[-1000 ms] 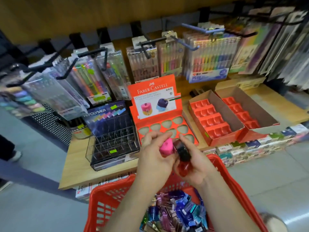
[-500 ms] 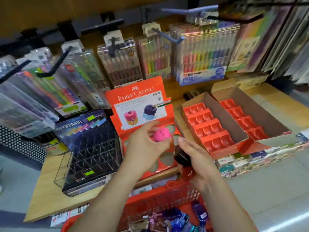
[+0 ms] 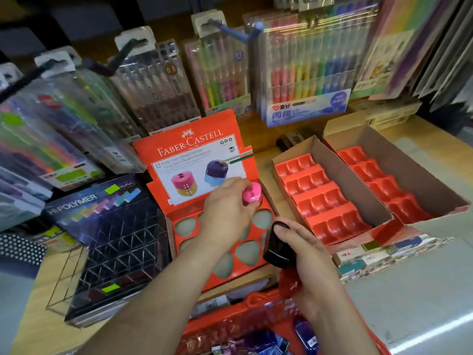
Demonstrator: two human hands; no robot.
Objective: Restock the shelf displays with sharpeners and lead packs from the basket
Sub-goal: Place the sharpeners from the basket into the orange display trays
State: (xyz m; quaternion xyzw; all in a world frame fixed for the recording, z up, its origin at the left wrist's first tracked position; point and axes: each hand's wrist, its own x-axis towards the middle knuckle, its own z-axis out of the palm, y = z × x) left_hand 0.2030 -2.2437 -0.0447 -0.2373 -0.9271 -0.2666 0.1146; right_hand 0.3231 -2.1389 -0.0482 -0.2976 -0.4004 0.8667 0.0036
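Note:
My left hand (image 3: 225, 211) grips a pink sharpener (image 3: 252, 196) over the back right corner of the orange Faber-Castell display (image 3: 194, 149), whose rounded holes show no sharpeners. My right hand (image 3: 304, 254) holds a black-and-red sharpener (image 3: 277, 248) at the display's front right edge. The red basket (image 3: 238, 321) sits below my arms, with purple and blue packs (image 3: 271, 340) inside.
A dark Hi-Polymer lead rack (image 3: 112, 242) with triangular slots stands left of the display. Two cardboard boxes with red trays (image 3: 320, 198) (image 3: 378, 183) lie to the right. Pen packs (image 3: 153, 80) hang on hooks behind. Small boxes (image 3: 371, 254) line the shelf front.
My left hand has carried the pink sharpener up from over the basket to the display's back right corner. The right hand followed forward with the black-and-red sharpener. The view moved closer to the shelf.

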